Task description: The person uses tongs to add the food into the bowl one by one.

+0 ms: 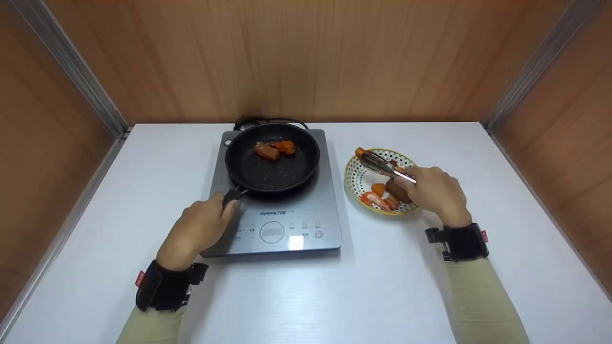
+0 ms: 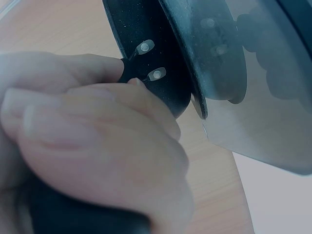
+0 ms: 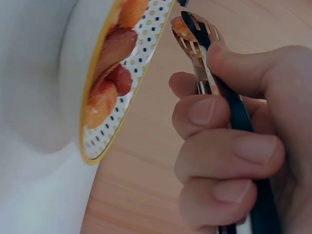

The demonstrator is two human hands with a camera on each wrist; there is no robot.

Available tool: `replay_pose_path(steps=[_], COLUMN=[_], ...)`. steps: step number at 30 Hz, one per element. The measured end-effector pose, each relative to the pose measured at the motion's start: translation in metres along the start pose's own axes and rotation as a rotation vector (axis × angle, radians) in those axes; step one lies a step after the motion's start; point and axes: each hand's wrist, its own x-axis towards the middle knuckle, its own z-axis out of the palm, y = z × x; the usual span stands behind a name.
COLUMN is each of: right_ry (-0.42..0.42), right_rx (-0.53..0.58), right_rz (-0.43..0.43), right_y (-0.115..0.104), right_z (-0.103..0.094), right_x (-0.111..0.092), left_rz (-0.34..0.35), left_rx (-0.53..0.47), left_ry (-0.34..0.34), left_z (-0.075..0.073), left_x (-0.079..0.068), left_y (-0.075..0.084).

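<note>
My left hand (image 1: 198,227) grips the handle (image 1: 233,196) of a black frying pan (image 1: 272,177) on an induction cooker. A reddish-brown chunk (image 1: 266,151) and an orange piece (image 1: 287,147) lie in the pan. With curled fingers, my right hand (image 1: 437,191) holds metal tongs (image 1: 380,164), whose tips pinch another orange piece (image 3: 181,30). The tongs reach over a dotted, yellow-rimmed plate (image 1: 355,179). On this plate lie a shrimp (image 1: 375,200), an orange chunk (image 1: 378,189) and brown pieces (image 3: 114,48), partly hidden by the right hand.
The silver induction cooker (image 1: 306,215) stands left of the plate on a white table (image 1: 296,296). A black cable (image 1: 282,119) runs behind it. Wooden panels (image 1: 306,57) enclose the back and both sides.
</note>
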Motion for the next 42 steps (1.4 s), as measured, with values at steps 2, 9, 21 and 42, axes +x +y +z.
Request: replay_pose_path(steps=[2, 9, 21, 42], right_ry=[0.014, 0.106, 0.089, -0.041], right_rx=[0.009, 0.048, -0.071, -0.273], right_rz=[-0.021, -0.101, -0.286, -0.333], right_y=[-0.004, -0.028, -0.101, -0.144], right_z=[-0.004, -0.016, -0.034, -0.017], right_x=[-0.002, -0.006, 0.036, 0.081], left_rz=[0.003, 0.004, -0.006, 0.000], left_rx=[-0.002, -0.001, -0.012, -0.009], left_ry=[0.000, -0.008, -0.006, 0.014], left_z=[0.000, 0.002, 0.002, 0.004], left_x=[0.001, 0.004, 0.002, 0.004], left_y=[0.001, 0.004, -0.001, 0.005])
